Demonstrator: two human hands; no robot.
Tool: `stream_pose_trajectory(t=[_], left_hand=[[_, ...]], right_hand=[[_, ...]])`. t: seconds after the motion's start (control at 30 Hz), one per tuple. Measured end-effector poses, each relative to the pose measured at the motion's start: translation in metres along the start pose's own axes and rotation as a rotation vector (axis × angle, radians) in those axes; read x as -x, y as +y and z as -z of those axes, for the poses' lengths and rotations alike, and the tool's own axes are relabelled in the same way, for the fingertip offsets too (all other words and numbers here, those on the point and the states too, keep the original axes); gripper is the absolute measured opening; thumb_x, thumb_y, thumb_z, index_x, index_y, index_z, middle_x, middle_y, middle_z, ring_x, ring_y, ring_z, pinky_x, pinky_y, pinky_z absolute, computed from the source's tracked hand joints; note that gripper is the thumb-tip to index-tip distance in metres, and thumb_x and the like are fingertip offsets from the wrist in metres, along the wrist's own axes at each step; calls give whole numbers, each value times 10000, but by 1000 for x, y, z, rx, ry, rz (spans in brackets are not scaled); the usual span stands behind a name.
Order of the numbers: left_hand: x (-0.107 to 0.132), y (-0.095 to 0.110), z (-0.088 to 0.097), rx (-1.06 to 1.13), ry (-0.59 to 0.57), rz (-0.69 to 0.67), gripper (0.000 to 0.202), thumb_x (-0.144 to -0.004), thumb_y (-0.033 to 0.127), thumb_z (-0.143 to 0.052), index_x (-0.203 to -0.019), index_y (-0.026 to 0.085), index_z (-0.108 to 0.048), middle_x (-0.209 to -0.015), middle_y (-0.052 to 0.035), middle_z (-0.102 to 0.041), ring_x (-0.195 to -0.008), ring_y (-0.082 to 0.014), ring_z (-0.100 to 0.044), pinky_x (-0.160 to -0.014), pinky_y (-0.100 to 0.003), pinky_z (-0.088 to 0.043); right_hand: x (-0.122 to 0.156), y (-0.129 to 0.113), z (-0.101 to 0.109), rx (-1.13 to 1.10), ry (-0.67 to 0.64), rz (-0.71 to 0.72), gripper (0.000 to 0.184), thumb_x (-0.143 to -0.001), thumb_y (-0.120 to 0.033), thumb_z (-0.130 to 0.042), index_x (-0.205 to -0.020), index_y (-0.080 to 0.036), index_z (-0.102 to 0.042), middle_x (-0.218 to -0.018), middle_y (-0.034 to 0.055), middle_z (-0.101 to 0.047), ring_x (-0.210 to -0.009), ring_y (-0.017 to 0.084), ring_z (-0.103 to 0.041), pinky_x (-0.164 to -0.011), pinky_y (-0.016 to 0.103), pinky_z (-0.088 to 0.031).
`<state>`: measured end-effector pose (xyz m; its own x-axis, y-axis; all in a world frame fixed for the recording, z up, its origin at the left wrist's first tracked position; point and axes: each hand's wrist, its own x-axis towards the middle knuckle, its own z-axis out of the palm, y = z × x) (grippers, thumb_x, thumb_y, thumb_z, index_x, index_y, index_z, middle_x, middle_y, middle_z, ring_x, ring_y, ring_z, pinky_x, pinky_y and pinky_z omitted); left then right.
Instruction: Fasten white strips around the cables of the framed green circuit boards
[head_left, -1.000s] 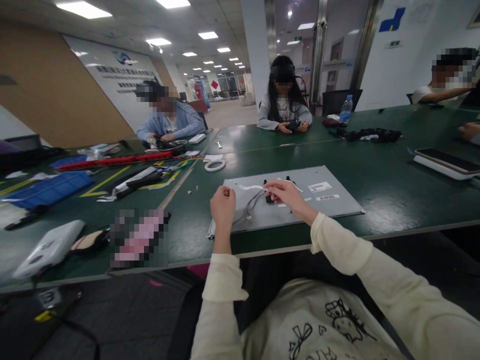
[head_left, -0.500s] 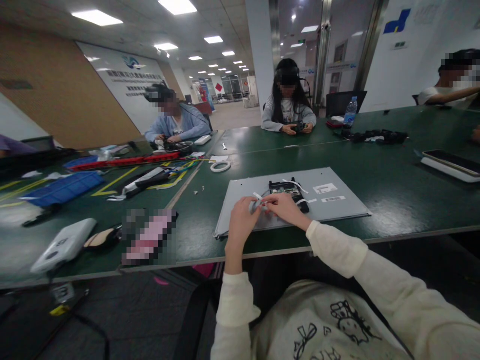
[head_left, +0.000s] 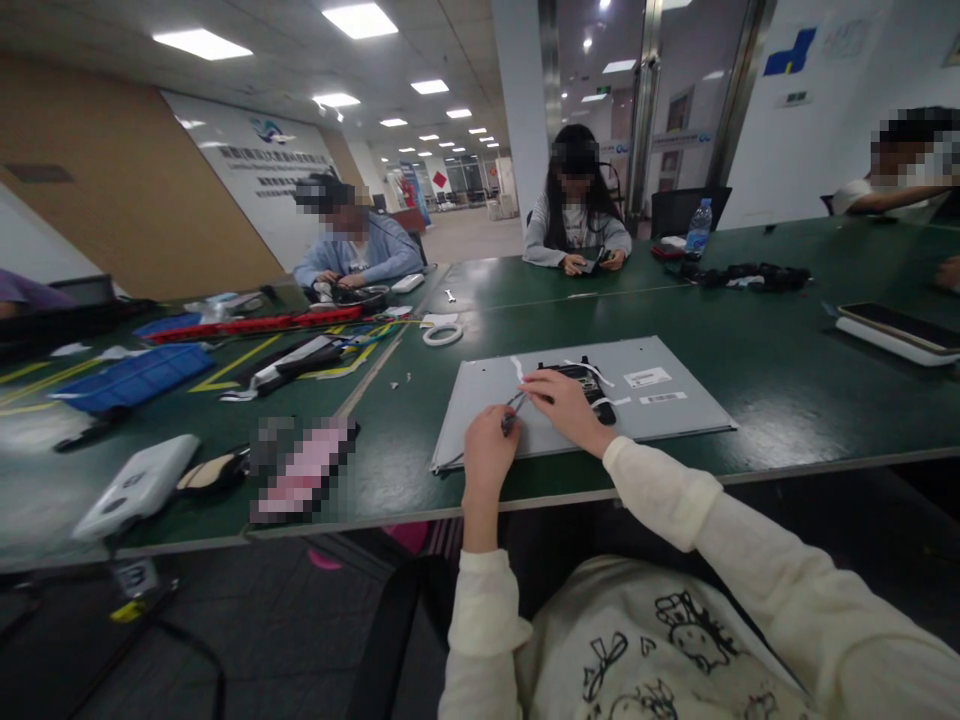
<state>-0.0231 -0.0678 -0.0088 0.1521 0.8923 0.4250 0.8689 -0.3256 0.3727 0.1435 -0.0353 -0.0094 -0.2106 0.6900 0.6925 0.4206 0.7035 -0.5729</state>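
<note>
The panel (head_left: 487, 385) and cable (head_left: 516, 402) are grey, the strips (head_left: 517, 369) white, the tabletop (head_left: 802, 390) green, the cream shirt (head_left: 626, 615) printed with black line drawings

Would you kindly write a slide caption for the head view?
Left hand holding a grey cable, right hand close by, over a grey panel on a green table.

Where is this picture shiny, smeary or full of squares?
Head view: ceiling lights glare white; head view: the green table shines right of the gray panel; head view: the table's left end looks smeary; head view: squares cover a pink thing.
</note>
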Motion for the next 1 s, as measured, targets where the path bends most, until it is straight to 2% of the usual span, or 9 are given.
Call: stream_pose_trajectory(t=[0.1,0.17,0.33,0.5,0.6,0.73,0.8,0.9,1.0], left_hand=[[0,-2,-2,4,2,-9,194,-828,193,-513,-986,197,-624,-1000,-72,-677,-948,-224,-618,-896,-354,-466],[0,-3,-3,2,2,-20,199,-831,187,-509,-991,198,-627,-1007,-76,-680,-951,-230,-619,-897,-365,-468],[1,-3,-3,-9,3,-28,213,-849,179,-497,-1016,205,-626,-1024,-78,-683,-987,-232,-623,-914,-368,-469],[0,-1,-3,-25,23,-20,292,-838,137,-499,-1110,183,-595,-1107,-99,-659,-1060,-234,-602,-955,-381,-458],[-9,4,-1,-23,35,-25,362,-847,102,-455,-1189,158,-561,-1184,-115,-634,-1139,-226,-570,-989,-368,-439],[-34,11,-2,-113,-37,-11,397,-875,104,-415,-1250,142,-539,-1238,-132,-622,-1167,-216,-567,-1004,-337,-422],[-47,11,-5,-179,-116,14,397,-893,127,-402,-1269,132,-530,-1219,-147,-634,-1156,-220,-581,-988,-330,-428],[-59,5,-12,-259,-281,56,369,-918,170,-391,-1251,150,-550,-1176,-149,-658,-1104,-222,-616,-940,-319,-450],[-60,-1,-20,-287,-296,32,346,-943,211,-370,-1235,176,-553,-1215,-140,-637,-1137,-219,-597,-951,-332,-444]], right_hand=[[1,-2,1,15,-11,-31,293,-933,-202,-473,-1111,-235,-703,-1206,52,-639,-1124,157,-573,-1011,311,-407],[1,-3,1,59,-77,-53,298,-938,-194,-464,-1137,-218,-685,-1214,59,-641,-1138,160,-570,-1020,308,-397],[2,0,-3,216,-320,-67,259,-920,-130,-477,-1050,-150,-699,-1088,95,-687,-1023,189,-614,-947,307,-420],[6,-4,-2,319,-421,-49,239,-917,-129,-483,-1038,-145,-688,-1054,109,-683,-987,193,-615,-905,296,-419],[9,-10,0,376,-461,-45,218,-909,-127,-485,-996,-137,-684,-1014,116,-685,-968,200,-619,-885,290,-422],[11,-19,1,424,-489,-63,203,-902,-132,-486,-944,-122,-685,-975,130,-686,-966,219,-627,-871,290,-431],[12,-23,2,429,-502,-64,218,-913,-150,-473,-963,-121,-684,-991,138,-685,-980,222,-628,-880,296,-434],[18,-28,3,411,-525,-36,250,-937,-210,-460,-1042,-122,-669,-1058,140,-675,-1017,221,-626,-912,311,-440],[29,-29,4,392,-534,26,341,-941,-295,-469,-1189,-108,-611,-1226,155,-614,-1151,239,-570,-988,342,-423]])
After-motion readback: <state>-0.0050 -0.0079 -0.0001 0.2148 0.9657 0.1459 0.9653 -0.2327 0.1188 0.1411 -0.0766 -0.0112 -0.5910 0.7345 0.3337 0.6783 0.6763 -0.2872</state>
